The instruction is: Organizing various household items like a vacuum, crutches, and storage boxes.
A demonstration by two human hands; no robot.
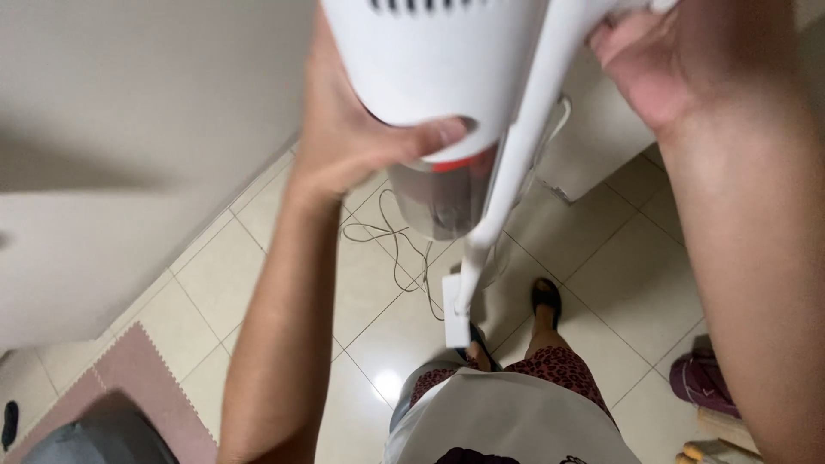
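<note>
I hold a white stick vacuum cleaner (438, 64) raised close to my face. My left hand (357, 129) wraps around its rounded white motor body, thumb across the front just above the clear dust cup (443, 193) with a red ring. My right hand (662, 69) grips the upper part at the top right, near where the white tube (507, 180) leaves the body. The tube slopes down to a white floor head (455, 314) near my feet.
A thin white cable (391, 241) lies looped on the beige tiled floor. A white wall or door (129, 155) fills the left. A pink foam mat (146, 378) lies at the lower left. A white cabinet (593, 137) stands behind, shoes (700, 378) at the lower right.
</note>
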